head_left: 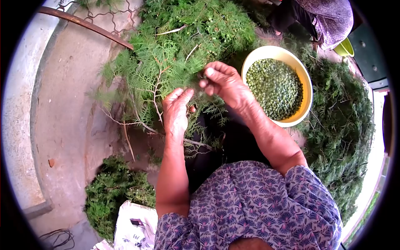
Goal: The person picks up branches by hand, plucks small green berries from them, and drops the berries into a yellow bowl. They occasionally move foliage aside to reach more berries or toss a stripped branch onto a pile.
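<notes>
My left hand (177, 110) is closed with thumb and fingers together on a leafy evergreen branch (157, 89), whose fine green sprays spread around it. Up and to its right, my right hand (226, 85) is closed in a pinch. Something small and dark shows at its fingertips, too blurred to name. Just right of that hand stands a yellow basin (309, 89), holding many small round green cones or berries (273, 85). My right forearm passes close to the basin's lower left rim.
A large heap of cut evergreen branches (225, 25) lies ahead, another heap (341, 137) to the right and a smaller pile (112, 187) at lower left. A white sack (133, 229) is beside me. Another person's patterned sleeve (329, 21) shows at upper right, near a green container (345, 48).
</notes>
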`<action>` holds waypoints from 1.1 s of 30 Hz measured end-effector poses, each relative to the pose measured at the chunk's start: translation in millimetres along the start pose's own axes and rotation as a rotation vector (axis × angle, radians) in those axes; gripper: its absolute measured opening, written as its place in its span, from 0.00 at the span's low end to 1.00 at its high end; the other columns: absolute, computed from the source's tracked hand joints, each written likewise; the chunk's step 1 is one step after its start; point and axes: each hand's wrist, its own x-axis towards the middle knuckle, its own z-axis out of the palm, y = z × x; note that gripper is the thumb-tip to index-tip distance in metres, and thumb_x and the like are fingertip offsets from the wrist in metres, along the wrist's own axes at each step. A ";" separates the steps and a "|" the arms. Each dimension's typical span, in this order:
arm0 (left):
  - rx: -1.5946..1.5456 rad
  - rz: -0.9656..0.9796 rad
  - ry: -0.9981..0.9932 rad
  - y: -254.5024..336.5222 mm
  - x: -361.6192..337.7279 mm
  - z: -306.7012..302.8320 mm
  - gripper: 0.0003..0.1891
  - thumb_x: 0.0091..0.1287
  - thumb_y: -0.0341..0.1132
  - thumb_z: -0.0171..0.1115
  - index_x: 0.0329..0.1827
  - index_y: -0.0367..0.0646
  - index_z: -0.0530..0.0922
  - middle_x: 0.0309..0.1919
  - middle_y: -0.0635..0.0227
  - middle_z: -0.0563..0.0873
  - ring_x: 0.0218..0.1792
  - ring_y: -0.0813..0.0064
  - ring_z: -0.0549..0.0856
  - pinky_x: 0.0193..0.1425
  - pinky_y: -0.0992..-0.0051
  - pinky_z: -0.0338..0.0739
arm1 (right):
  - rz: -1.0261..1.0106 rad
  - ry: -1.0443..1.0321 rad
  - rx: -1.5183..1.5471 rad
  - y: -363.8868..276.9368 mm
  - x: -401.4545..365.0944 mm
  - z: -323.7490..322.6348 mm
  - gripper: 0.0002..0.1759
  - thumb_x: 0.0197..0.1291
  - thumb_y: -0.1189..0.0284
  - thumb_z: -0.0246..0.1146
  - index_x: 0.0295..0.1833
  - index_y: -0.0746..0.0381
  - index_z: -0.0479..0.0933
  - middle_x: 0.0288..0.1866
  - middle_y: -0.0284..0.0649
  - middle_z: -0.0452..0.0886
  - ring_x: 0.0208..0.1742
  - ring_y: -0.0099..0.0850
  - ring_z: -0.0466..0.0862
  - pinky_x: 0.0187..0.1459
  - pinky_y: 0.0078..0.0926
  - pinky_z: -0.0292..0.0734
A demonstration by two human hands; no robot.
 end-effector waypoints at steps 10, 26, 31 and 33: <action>0.035 -0.012 -0.027 2.4 3.1 0.4 0.10 0.57 0.23 0.60 0.42 0.37 0.74 0.33 0.69 0.82 0.30 0.82 0.79 0.23 0.83 0.69 | -0.344 0.102 -0.876 27.6 -18.1 -3.4 0.13 0.51 0.77 0.66 0.44 0.63 0.78 0.30 0.33 0.78 0.30 0.20 0.76 0.34 0.18 0.73; 0.122 0.001 -0.005 4.6 -1.5 7.9 0.09 0.52 0.22 0.63 0.35 0.41 0.74 0.28 0.74 0.81 0.24 0.87 0.74 0.20 0.85 0.63 | -0.088 0.072 -0.481 22.5 -15.6 -8.7 0.04 0.54 0.77 0.63 0.35 0.68 0.78 0.25 0.33 0.77 0.23 0.20 0.75 0.24 0.17 0.71; 0.060 -0.022 -0.019 5.7 -2.7 5.6 0.09 0.53 0.23 0.64 0.34 0.43 0.75 0.29 0.74 0.81 0.24 0.88 0.75 0.20 0.87 0.62 | 0.034 0.060 0.143 -6.7 -16.0 -12.8 0.05 0.59 0.75 0.59 0.40 0.63 0.74 0.26 0.38 0.80 0.24 0.23 0.79 0.24 0.18 0.75; 0.064 -0.022 -0.005 4.8 -2.1 6.6 0.09 0.54 0.23 0.64 0.34 0.43 0.74 0.29 0.74 0.81 0.24 0.88 0.75 0.19 0.87 0.62 | 0.060 0.083 0.200 -11.1 -17.1 -12.4 0.04 0.58 0.75 0.61 0.39 0.62 0.75 0.25 0.35 0.79 0.23 0.22 0.78 0.23 0.17 0.73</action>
